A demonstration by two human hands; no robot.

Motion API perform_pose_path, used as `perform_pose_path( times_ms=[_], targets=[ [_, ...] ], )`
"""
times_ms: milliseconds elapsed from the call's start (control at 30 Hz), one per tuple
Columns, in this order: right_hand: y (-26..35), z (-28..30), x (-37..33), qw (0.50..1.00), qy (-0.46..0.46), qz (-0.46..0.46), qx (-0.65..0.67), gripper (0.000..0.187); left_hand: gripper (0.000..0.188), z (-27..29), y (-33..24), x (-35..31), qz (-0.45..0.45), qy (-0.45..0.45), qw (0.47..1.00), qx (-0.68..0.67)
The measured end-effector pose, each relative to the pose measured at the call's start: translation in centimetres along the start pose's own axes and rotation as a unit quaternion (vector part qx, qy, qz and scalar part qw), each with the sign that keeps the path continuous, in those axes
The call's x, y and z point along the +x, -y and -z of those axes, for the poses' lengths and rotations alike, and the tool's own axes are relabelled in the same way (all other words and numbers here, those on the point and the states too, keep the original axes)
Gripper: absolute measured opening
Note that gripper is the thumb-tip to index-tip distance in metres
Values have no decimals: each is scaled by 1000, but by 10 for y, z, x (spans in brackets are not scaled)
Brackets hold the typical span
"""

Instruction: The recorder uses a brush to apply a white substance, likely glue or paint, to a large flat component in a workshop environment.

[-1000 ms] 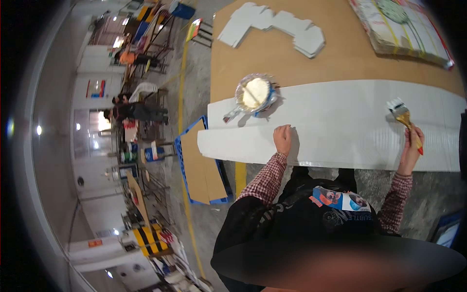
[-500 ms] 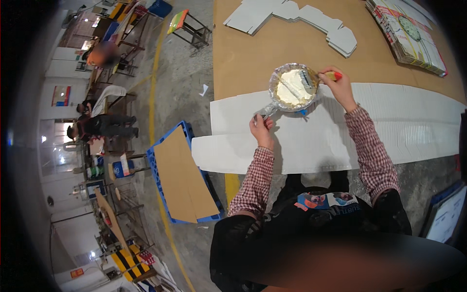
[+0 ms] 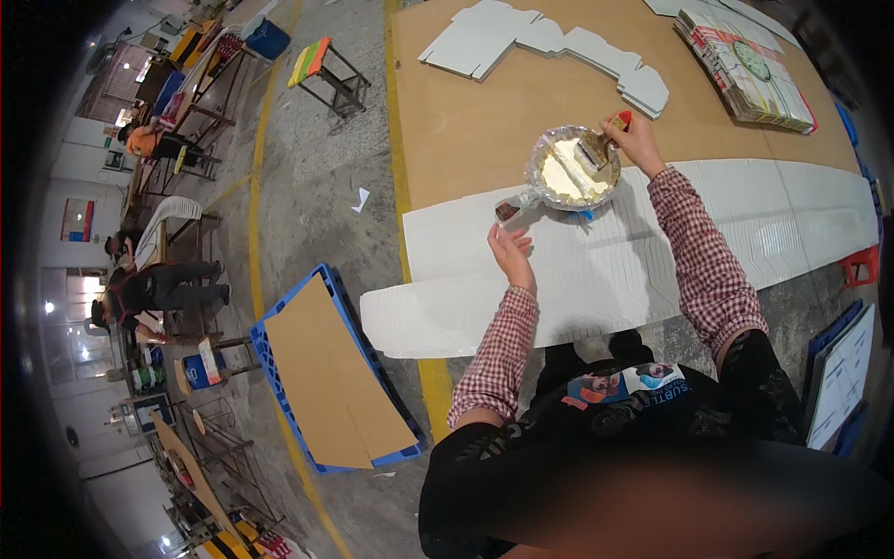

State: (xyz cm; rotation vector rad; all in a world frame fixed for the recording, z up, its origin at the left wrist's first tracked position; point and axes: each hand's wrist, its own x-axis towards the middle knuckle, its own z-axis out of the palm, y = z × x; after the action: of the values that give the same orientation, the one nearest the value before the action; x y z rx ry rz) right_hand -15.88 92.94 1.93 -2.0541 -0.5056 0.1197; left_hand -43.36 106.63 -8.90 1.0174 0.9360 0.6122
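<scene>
A round pan (image 3: pixel 535 168) with a wrinkled, shiny lining stands on a white corrugated sheet and holds pale cream-coloured paste (image 3: pixel 566 175). Its wrapped handle (image 3: pixel 510 209) points toward the near left. Just below the handle's end is my left hand (image 3: pixel 512 255), open, fingers apart and nothing visibly in them. My right hand (image 3: pixel 637 142) is closed around a brush (image 3: pixel 592 151) with a red-tipped handle. The bristle end lies in the paste at the pan's right side. A small blue thing (image 3: pixel 586 215) shows under the pan's near edge; its kind is unclear.
The white sheet (image 3: pixel 708 224) covers the table's near part, over brown cardboard (image 3: pixel 466 130). Flat white carton blanks (image 3: pixel 559 42) and a strapped printed stack (image 3: pixel 745 70) lie farther off. A blue pallet (image 3: pixel 335 373) stands left. People work at far-left benches; a screen (image 3: pixel 843 377) is right.
My left hand has let go of the pan's handle and dropped slightly below it. My right hand keeps the brush, tilted more upright in the pan. The whole view has shifted a little.
</scene>
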Motion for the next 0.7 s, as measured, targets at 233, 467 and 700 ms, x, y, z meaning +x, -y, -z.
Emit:
perform_pose_path(
  times_ms=[233,467,700],
  targets=[
    [9,0,2,993,84,-2,78,24,26,10,36,-26,-130,129,968,171],
    [19,4,-2,985,72,-1,157,26,29,-12,40,-38,-341,239,809,414],
    [-41,28,-15,988,-76,4,131,20,45,-33,89,-8,-354,161,751,534]
  ],
)
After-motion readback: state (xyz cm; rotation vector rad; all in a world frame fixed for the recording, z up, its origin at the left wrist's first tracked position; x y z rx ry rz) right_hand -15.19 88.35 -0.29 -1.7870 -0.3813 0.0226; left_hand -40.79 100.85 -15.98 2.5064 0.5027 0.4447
